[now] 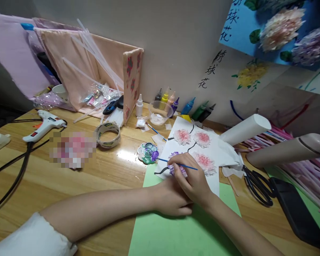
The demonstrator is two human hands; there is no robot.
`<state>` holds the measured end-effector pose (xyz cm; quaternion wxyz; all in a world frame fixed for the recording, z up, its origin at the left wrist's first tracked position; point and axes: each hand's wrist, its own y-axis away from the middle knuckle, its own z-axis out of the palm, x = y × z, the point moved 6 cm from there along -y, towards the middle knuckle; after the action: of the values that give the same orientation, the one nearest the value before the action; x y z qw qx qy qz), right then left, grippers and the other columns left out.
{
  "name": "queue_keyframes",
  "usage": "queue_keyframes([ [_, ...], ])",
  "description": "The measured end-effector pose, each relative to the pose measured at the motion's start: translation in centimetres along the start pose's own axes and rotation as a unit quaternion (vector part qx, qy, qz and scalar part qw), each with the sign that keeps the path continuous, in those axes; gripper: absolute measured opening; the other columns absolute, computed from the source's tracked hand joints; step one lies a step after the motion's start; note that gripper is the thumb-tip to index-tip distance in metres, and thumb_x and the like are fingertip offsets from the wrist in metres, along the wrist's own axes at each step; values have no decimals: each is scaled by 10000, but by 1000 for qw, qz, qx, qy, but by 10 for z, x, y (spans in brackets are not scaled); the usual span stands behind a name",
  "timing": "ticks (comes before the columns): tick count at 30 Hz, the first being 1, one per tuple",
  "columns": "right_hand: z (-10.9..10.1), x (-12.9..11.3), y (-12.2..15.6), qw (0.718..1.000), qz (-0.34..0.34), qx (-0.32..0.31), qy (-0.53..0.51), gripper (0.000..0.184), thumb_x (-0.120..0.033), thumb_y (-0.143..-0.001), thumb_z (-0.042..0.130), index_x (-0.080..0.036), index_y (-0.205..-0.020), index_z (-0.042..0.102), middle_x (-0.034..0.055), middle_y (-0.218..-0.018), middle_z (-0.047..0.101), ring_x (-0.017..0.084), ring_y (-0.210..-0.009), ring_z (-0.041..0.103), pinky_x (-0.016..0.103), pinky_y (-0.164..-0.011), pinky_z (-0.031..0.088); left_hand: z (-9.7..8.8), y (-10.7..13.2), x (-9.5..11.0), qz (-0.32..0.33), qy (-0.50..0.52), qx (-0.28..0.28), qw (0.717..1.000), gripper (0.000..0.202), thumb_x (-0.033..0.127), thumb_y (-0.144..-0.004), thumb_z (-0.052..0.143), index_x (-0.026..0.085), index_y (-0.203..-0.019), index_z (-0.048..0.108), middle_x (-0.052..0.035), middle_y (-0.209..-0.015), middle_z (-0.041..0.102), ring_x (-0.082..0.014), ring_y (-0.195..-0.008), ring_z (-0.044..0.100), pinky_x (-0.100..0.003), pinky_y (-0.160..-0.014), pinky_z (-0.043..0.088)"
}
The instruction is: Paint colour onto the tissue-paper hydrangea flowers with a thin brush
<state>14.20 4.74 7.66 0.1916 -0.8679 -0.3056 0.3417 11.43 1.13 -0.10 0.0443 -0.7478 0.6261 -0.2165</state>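
Note:
My right hand (pixel 190 179) pinches a thin blue paintbrush (pixel 164 160), its tip toward the flower-shaped paint palette (pixel 148 153). The hand rests over a purple paper flower (pixel 174 156) on a white sheet (pixel 216 151) that carries three pink paper flowers (pixel 202 139). My left hand (pixel 170 199) lies flat below it, partly under the right hand, on a green sheet (pixel 176 231); its fingers are mostly hidden.
A tape roll (pixel 107 134), glue gun (pixel 44 126) with black cord, clear bowl (pixel 160 112) and paint bottles (pixel 188 106) stand behind. Black scissors (pixel 257 185), a white paper roll (pixel 246 128) and a dark tablet (pixel 298 213) lie right. A fabric-covered box (pixel 132 81) stands at the back.

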Motion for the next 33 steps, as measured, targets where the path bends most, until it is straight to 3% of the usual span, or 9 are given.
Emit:
queue_keyframes([
  [8,-3,4,7,1000,9,18,-12,181,-114,-907,447,-226,-968,575,29,-834,664,182,-768,600,324,-668,479,0,0,-3,10,17,1,1000,230,289,-858,545,124,-922,692,-90,-953,724,-255,-867,627,-374,-793,509],
  [12,-18,16,20,998,39,37,-36,187,-125,-907,453,-228,-980,591,31,-871,666,187,-817,612,335,-715,487,-3,0,-3,-14,59,-29,998,194,235,-873,514,139,-890,682,-64,-934,731,-225,-846,654,-334,-762,528],
  [15,-41,29,41,993,46,100,-48,211,-119,-900,454,-231,-993,607,38,-905,662,198,-860,617,355,-757,485,-8,0,-3,-43,104,-28,993,209,193,-898,477,148,-961,671,-43,-1017,730,-202,-912,682,-290,-766,543],
  [19,-68,56,80,971,79,224,-36,167,-159,-898,474,-231,-946,617,35,-862,645,211,-837,618,368,-742,479,-15,2,-3,-46,147,5,988,254,154,-912,443,143,-1040,662,-65,-1198,686,-196,-1129,642,-273,-923,526],
  [23,-73,77,108,941,114,313,-57,122,-201,-909,471,-226,-893,590,22,-813,609,192,-775,600,352,-704,465,-17,3,-4,-51,171,6,984,264,144,-908,439,154,-1058,657,-70,-1212,681,-193,-1167,626,-284,-961,520],
  [33,-67,78,107,945,129,294,-66,134,-229,-917,433,-228,-880,562,29,-800,602,203,-755,588,369,-691,461,-20,-1,-4,-58,188,-10,980,280,168,-937,403,166,-1080,644,-82,-1236,667,-185,-1151,635,-293,-999,510],
])
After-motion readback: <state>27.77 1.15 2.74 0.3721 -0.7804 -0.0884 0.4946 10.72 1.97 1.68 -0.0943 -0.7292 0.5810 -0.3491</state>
